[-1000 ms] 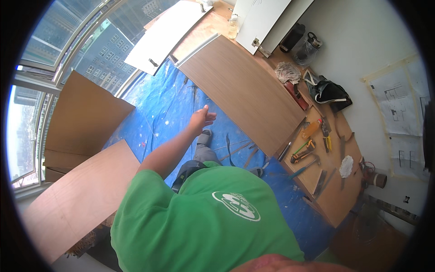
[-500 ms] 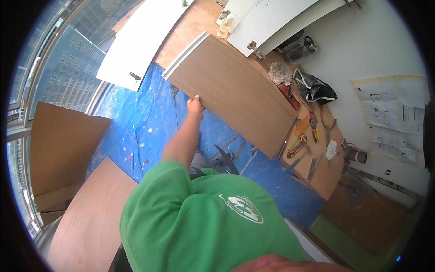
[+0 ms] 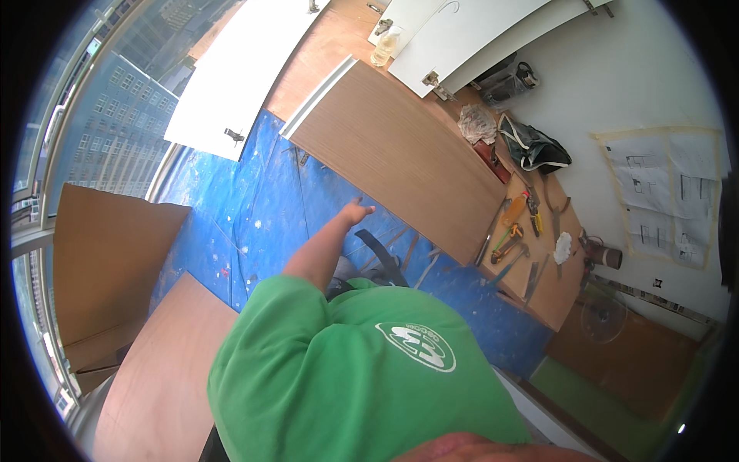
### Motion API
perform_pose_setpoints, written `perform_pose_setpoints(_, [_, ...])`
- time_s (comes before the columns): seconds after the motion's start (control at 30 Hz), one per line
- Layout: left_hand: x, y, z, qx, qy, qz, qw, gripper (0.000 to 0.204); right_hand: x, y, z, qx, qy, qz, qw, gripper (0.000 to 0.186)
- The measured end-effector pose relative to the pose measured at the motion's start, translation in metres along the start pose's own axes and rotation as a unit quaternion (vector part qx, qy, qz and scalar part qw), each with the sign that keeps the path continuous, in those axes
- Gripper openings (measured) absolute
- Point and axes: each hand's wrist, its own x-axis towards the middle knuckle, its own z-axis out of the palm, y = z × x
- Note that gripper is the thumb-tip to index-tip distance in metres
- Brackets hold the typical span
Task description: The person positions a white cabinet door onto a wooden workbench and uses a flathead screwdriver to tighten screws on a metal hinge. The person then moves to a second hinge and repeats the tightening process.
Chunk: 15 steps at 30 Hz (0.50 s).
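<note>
My left hand (image 3: 356, 212) reaches forward on an outstretched arm, fingers apart, holding nothing. It hovers above the blue floor sheet (image 3: 254, 208), a short way from the near edge of a large brown wood panel (image 3: 400, 165) with a white strip (image 3: 319, 96) along its left edge. A black strap (image 3: 381, 258) lies on the sheet just below the hand. My green shirt (image 3: 346, 377) fills the lower middle of the view. My right hand is out of sight.
Hand tools (image 3: 519, 231) lie scattered on a wooden board at the right, beside a black bag (image 3: 531, 146) and a rag (image 3: 477, 123). White door panels (image 3: 231, 77) and a bottle (image 3: 382, 48) lie at the back. Brown boards (image 3: 108, 254) lean by the window.
My left hand was at the brown panel's near edge half a second ago; now it is off the panel and lower, over the blue sheet. The view has shifted.
</note>
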Motion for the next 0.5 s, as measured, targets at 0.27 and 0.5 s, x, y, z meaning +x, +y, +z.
perform_pose_setpoints(0.27, [0.004,0.012,-0.089,-0.319,0.206,-0.090,0.920,0.042,-0.022,0.010,0.013,0.014,0.002,0.027,1.000,0.029])
perform_pose_setpoints(0.5, [0.040,0.003,-0.185,-0.457,0.244,-0.056,0.853,0.058,0.000,-0.008,0.032,0.019,-0.029,-0.015,0.999,0.029])
